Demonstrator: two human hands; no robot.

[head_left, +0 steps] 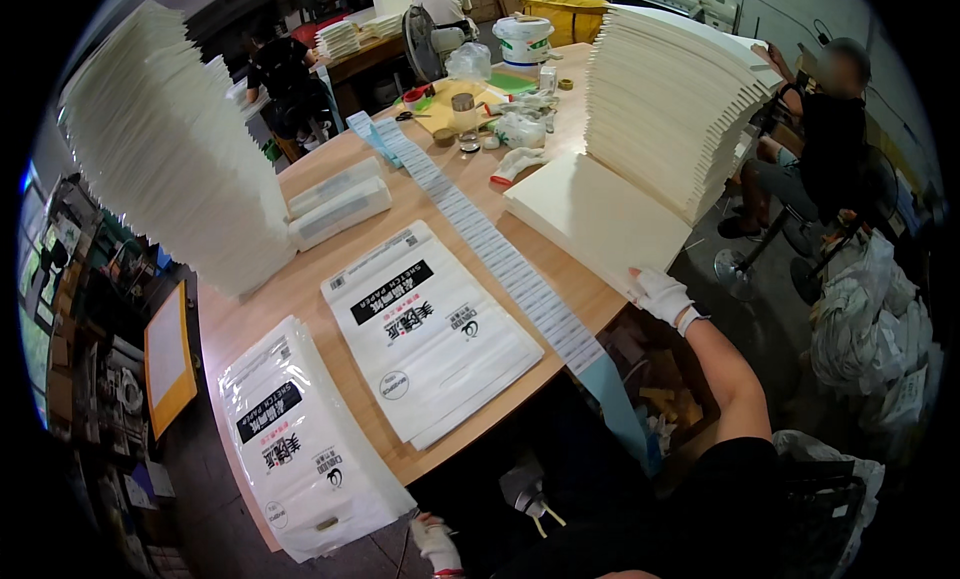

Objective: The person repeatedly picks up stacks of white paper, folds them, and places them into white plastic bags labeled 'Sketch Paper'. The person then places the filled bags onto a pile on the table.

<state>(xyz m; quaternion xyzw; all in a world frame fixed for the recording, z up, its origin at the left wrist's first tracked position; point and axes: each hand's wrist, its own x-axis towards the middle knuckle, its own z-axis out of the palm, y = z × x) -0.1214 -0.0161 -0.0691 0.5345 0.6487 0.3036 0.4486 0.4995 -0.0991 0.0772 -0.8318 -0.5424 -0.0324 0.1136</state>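
Note:
My right hand [664,297], in a white fingerless glove, is closed on the near right corner of a low stack of white paper [600,219]. Its fingertips press on the top and edge. Low in the picture, my left hand [436,547], also gloved, is beside the corner of a pile of clear printed plastic bags [350,479]. Its fingers are small and blurred, and contact with the bags cannot be made out. A second pile of printed white bags [450,369] lies flat in the middle of the table.
Tall paper stacks stand at left [170,149] and right [660,99]. A long strip of labels [490,249] crosses the table [300,289] and hangs over its front edge. Scissors [412,116], tape rolls and a white bucket [523,41] are farther back. A person [830,129] sits at right.

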